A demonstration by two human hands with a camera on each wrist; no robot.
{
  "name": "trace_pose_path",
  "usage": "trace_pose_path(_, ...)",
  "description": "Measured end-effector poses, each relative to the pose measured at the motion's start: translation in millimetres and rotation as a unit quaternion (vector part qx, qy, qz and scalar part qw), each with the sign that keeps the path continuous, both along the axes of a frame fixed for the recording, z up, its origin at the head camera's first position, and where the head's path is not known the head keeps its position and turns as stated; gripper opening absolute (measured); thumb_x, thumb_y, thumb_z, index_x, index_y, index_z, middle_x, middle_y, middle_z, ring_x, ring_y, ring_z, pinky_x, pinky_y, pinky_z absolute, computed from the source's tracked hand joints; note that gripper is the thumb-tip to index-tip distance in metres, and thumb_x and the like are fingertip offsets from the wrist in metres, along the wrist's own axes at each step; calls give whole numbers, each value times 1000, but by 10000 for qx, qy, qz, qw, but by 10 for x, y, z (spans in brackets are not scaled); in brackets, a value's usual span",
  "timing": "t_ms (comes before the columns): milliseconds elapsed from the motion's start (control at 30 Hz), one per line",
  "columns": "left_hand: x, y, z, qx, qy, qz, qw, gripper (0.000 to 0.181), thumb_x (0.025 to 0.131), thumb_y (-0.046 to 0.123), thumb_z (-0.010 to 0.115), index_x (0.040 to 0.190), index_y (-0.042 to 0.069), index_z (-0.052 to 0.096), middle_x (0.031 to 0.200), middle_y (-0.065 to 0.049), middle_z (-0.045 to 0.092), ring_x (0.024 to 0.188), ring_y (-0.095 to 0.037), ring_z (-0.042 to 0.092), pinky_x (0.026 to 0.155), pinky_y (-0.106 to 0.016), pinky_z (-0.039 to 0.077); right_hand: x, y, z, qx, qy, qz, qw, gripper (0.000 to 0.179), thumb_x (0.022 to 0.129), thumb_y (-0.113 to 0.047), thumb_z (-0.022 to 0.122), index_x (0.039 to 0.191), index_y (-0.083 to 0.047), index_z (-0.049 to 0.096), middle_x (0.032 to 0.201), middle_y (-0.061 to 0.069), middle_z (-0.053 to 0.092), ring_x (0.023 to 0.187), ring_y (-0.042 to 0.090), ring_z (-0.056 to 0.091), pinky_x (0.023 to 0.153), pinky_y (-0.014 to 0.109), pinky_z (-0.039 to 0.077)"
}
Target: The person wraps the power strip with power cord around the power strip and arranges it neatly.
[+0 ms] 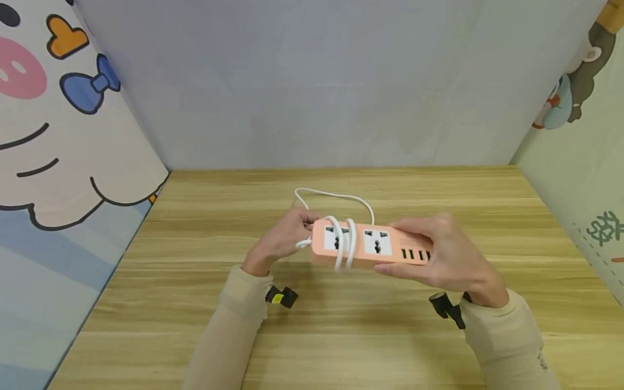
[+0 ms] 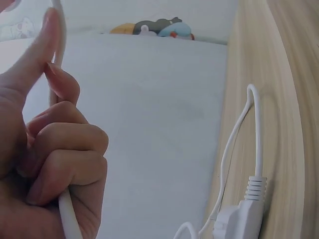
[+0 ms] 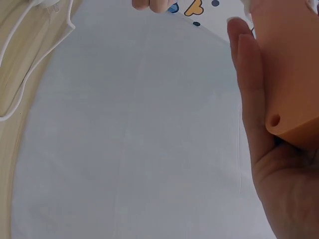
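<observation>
A peach-coloured power strip (image 1: 359,242) with white sockets and several USB ports is held above the table, tilted toward me. My right hand (image 1: 450,257) grips its right end, thumb on one edge and fingers on the other. A white power cord (image 1: 336,193) is wound around the strip's left part, and a loose loop runs behind it. At the strip's left end my left hand (image 1: 283,235) holds the cord; in the left wrist view, curled fingers (image 2: 75,134) close around it. The white plug (image 2: 239,219) lies low in that view, by the tabletop.
The wood-grain table (image 1: 351,336) stands against a pale back wall (image 1: 331,86). Cartoon-printed panels rise on the left (image 1: 73,151) and right (image 1: 580,179). A small black wrist camera (image 1: 283,297) is on the left wrist, another (image 1: 446,309) on the right.
</observation>
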State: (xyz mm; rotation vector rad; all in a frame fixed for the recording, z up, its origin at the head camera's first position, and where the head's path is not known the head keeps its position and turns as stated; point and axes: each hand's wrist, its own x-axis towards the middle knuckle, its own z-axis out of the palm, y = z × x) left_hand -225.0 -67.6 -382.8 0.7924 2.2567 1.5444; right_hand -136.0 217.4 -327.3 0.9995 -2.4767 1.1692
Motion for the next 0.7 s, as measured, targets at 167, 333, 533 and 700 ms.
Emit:
trace_pose_path(167, 9, 12, 17, 89, -85, 105, 9999, 9, 89, 0, 64, 82, -1, 70, 65, 2, 48, 61, -13, 38, 58, -24, 35, -2, -20, -6, 100, -149, 223, 9996, 39, 72, -20, 92, 106, -19, 75, 78, -12, 69, 52, 0, 51, 47, 17, 41)
trace_pose_path(333, 42, 46, 45, 93, -29, 114, 9999, 11, 93, 5, 66, 90, 0, 75, 74, 0, 60, 66, -14, 45, 64, -25, 41, 13, -26, 3, 170, -350, 435, 9983, 30, 76, -23, 89, 101, -26, 73, 72, -16, 65, 49, -1, 48, 45, 17, 39)
trace_pose_path(533, 70, 68, 66, 104, -127, 171, 9997, 16, 89, 20, 78, 81, 6, 77, 73, -1, 66, 63, -12, 47, 62, -25, 42, 29, -61, 10, 315, -480, 682, 9960, 31, 80, -28, 88, 107, -29, 73, 77, -18, 66, 53, -1, 51, 48, 17, 41)
trace_pose_path(700, 106, 73, 89, 31, -379, 289, 9989, 26, 82, 33, 86, 79, 9, 78, 66, 2, 64, 60, -11, 45, 61, -26, 40, 30, -84, -2, 475, -587, 882, 9932, 31, 81, -32, 87, 109, -25, 75, 80, -17, 69, 57, -1, 55, 51, 18, 44)
